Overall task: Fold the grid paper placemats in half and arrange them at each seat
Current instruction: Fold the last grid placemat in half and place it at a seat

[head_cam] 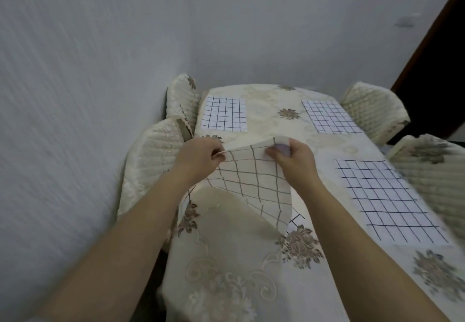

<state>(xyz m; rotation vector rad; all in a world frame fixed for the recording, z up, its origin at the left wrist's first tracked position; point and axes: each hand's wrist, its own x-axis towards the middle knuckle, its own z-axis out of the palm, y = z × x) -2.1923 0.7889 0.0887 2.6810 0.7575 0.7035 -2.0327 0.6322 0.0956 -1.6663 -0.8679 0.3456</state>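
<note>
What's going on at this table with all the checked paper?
A person is folding a placemat. The left hand and right hand each pinch a corner of its raised edge, while its other end lies on the tablecloth. Three more mats lie flat in front of chairs: the far-left mat, the far-right mat and the near-right mat.

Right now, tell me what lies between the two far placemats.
Head view: only bare tablecloth with a flower motif lies between the far left placemat and the far right placemat.
</note>
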